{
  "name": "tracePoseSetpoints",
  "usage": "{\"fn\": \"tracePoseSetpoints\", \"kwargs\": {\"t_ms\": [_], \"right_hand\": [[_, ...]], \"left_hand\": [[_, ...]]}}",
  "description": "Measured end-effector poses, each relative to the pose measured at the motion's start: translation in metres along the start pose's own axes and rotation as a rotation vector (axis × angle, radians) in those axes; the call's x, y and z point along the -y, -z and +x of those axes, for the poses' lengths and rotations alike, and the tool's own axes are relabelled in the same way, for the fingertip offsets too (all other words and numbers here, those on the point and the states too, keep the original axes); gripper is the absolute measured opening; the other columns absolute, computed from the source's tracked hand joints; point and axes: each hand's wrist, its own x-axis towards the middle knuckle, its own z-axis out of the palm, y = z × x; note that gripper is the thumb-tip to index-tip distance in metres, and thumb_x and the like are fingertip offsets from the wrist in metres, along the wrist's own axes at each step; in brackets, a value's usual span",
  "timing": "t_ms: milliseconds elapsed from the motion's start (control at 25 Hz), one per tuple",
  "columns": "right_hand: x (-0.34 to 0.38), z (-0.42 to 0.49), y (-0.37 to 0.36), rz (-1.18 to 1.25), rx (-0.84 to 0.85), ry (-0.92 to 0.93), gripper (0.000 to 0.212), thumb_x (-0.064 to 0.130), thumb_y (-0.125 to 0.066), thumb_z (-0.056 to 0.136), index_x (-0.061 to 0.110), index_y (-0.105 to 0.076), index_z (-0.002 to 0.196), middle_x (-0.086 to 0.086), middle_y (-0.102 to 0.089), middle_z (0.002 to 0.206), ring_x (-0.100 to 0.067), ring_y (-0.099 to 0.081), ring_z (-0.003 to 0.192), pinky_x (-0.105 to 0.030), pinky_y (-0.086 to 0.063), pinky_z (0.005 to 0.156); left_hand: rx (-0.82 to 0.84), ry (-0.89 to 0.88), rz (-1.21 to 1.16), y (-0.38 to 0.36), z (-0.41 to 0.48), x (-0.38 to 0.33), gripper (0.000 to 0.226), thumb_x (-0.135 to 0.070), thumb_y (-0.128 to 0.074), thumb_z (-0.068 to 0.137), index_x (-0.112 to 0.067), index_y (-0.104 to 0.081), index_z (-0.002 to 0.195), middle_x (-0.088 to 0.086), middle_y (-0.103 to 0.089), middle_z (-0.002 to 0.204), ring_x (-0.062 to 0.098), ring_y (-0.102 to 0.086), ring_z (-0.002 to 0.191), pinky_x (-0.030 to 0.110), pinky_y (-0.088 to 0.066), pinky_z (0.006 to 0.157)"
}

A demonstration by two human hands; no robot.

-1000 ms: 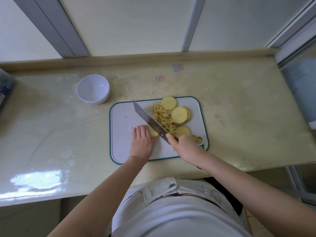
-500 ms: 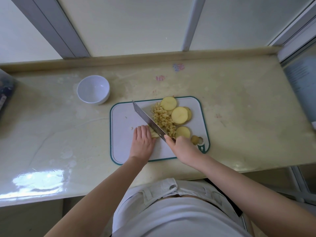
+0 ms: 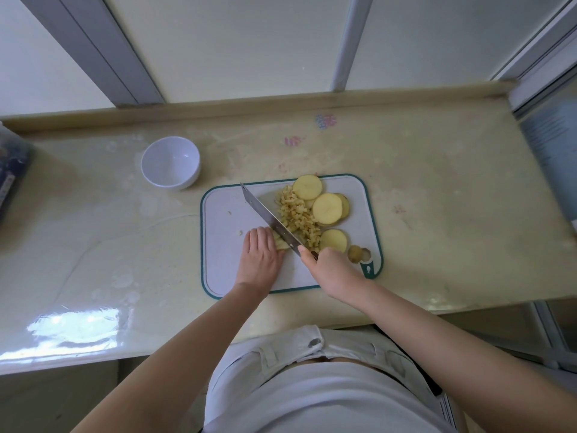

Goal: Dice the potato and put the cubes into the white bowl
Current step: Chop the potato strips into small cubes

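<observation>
A white cutting board (image 3: 224, 220) with a green rim lies on the counter. On it are round potato slices (image 3: 327, 209), a heap of small potato cubes (image 3: 296, 214) and a potato end (image 3: 354, 253). My right hand (image 3: 334, 270) grips the handle of a knife (image 3: 268, 218) whose blade runs diagonally across the board. My left hand (image 3: 260, 259) presses down a small potato piece (image 3: 280, 243) right beside the blade; most of that piece is hidden under my fingers. The white bowl (image 3: 170, 162) stands empty up-left of the board.
A dark, blurred object (image 3: 12, 170) sits at the counter's left edge. A raised ledge (image 3: 249, 109) and window frames run along the back. The counter's front edge is near my waist. Bare counter stretches left and right of the board.
The knife has shifted slightly left and down onto the potato piece under my left hand. My hands stay in about the same place on the board.
</observation>
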Motion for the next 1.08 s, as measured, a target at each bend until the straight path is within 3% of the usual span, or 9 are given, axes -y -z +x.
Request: {"fn": "tracePoseSetpoints", "kwargs": {"t_ms": [200,360,720,880,1080], "right_hand": [[-0.007,0.003,-0.01,-0.034,0.022,0.027,0.05,0.041,-0.034,0.102,0.022,-0.032,0.056,-0.005,-0.038,0.054,-0.023,-0.044,0.053,-0.028,-0.032,0.049],[-0.014,0.005,-0.012,0.053,-0.015,0.005,0.061,0.05,-0.034,0.1,0.011,-0.035,0.053,-0.004,-0.04,0.05,-0.019,-0.039,0.047,-0.03,-0.03,0.047],[-0.014,0.01,0.007,0.058,-0.002,0.013,0.061,0.052,-0.032,0.099,0.011,-0.036,0.055,-0.002,-0.041,0.052,-0.017,-0.038,0.047,-0.029,-0.03,0.05],[-0.014,0.007,0.011,0.019,-0.045,0.028,0.061,0.05,-0.033,0.1,0.012,-0.032,0.052,0.0,-0.037,0.048,-0.015,-0.034,0.044,-0.029,-0.025,0.045],[-0.013,0.002,0.007,0.073,-0.071,0.029,0.063,0.052,-0.033,0.099,0.01,-0.033,0.052,-0.005,-0.039,0.051,-0.021,-0.04,0.049,-0.031,-0.03,0.051]], "left_hand": [[0.002,0.0,-0.025,0.002,-0.001,0.0,0.05,-0.033,-0.023,0.095,0.007,-0.047,0.114,0.02,-0.055,0.094,0.034,-0.054,0.086,0.042,-0.048,0.083],[0.016,0.004,-0.029,0.003,0.0,0.0,0.049,-0.033,-0.025,0.094,0.006,-0.047,0.113,0.02,-0.056,0.094,0.034,-0.055,0.086,0.041,-0.049,0.082],[-0.011,-0.01,-0.017,0.003,-0.003,0.003,0.045,-0.034,-0.026,0.091,0.003,-0.043,0.111,0.019,-0.057,0.092,0.032,-0.055,0.082,0.039,-0.049,0.073],[-0.014,0.015,-0.012,0.003,-0.007,0.007,0.058,-0.042,-0.026,0.091,0.006,-0.044,0.117,0.019,-0.057,0.1,0.032,-0.055,0.086,0.039,-0.049,0.074],[-0.022,0.051,-0.023,0.006,-0.014,0.008,0.079,-0.048,-0.059,0.079,0.01,-0.045,0.131,0.021,-0.059,0.112,0.035,-0.059,0.097,0.041,-0.051,0.083]]}}
